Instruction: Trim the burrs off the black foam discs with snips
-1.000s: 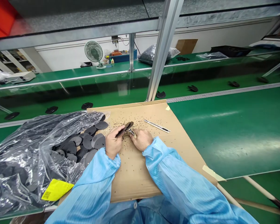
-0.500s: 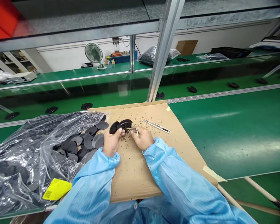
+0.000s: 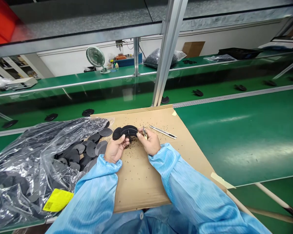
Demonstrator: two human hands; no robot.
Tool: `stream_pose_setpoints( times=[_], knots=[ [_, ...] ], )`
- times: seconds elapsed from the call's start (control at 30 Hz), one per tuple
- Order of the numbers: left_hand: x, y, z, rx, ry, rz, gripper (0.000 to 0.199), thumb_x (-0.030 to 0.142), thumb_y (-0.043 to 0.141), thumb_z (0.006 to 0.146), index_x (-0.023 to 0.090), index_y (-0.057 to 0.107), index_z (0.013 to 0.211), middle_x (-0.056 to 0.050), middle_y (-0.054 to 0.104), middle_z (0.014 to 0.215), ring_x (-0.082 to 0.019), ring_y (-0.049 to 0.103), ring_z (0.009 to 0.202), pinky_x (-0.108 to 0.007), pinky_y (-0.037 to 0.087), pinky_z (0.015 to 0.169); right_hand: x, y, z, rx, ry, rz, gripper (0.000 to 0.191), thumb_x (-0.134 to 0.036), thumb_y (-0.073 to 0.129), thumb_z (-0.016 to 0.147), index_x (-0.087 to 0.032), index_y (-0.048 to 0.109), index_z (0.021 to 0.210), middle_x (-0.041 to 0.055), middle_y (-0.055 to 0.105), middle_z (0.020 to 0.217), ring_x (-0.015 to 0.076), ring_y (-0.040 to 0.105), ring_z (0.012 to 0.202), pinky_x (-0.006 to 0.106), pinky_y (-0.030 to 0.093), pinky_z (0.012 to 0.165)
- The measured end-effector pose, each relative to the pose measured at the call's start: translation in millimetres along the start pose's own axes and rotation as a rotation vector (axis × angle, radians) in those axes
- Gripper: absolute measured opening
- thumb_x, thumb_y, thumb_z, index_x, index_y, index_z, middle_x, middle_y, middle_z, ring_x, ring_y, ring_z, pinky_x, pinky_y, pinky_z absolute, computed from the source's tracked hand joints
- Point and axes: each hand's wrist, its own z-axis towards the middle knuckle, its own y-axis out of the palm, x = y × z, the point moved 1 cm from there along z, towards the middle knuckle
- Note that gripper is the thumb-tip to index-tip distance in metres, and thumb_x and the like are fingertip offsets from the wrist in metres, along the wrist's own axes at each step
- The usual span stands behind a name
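Note:
My left hand [image 3: 115, 149] pinches a curved black plastic part [image 3: 129, 130] at its lower edge, holding it above the cardboard. The part has an arched band and a rounded flap at its left. My right hand [image 3: 150, 141] is closed around small metal nippers [image 3: 145, 133] with a pale yellow handle, partly hidden by the palm. Its thumb and fingertips touch the part's right end. Small black scraps lie scattered on the cardboard sheet [image 3: 141, 191] below. Just right of the hands lies a slim cutter knife [image 3: 163, 132].
At left, a clear plastic bag [image 3: 17, 162] with a yellow label [image 3: 58, 200] spills several black discs [image 3: 90, 149]. A metal post [image 3: 164, 55] rises behind the cardboard. Beyond, several black parts [image 3: 88, 112] lie along a green belt [image 3: 127, 107]. A fan [image 3: 95, 58] stands farther back.
The nippers have come away from the part and turned upright in my right hand. My right fingertips now touch the part, which is turned to show more of its arched band.

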Motion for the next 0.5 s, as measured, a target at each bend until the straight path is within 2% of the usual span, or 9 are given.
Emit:
stream_pose_setpoints(
  times=[0.17,0.37,0.5],
  knots=[
    [1.2,1.5,-1.5,0.014,-0.044,0.009,0.02,0.009,0.075,0.065,0.01,0.064,0.081,-0.002,0.064,0.066,-0.011,0.063,0.058,-0.02,0.055,0.054,1.9,1.1,2.1,-0.038,0.042,0.035,0.032,-0.044,0.062,0.074,-0.017,0.064,0.09,0.0041,0.067,0.079,0.0189,0.06,0.072,0.032,0.047,0.071],
    [1.3,4.4,-2.3,0.02,-0.058,0.032,0.02,0.008,0.075,0.065,0.01,0.063,0.08,-0.002,0.065,0.066,-0.011,0.063,0.057,-0.02,0.054,0.053,3.1,1.7,4.2,-0.078,0.131,0.072,0.029,-0.045,0.062,0.071,-0.017,0.06,0.078,-0.0012,0.054,0.064,0.0137,0.048,0.059,0.028,0.04,0.06],
    [2.9,3.8,-1.3,0.021,-0.096,-0.006,0.021,0.027,0.068,0.078,0.01,0.063,0.089,-0.006,0.067,0.074,-0.013,0.064,0.061,-0.023,0.055,0.056,8.9,1.5,4.8,-0.001,0.115,0.102,0.027,-0.044,0.061,0.073,-0.018,0.058,0.078,-0.0034,0.049,0.061,0.0121,0.044,0.056,0.027,0.038,0.058]
  ],
)
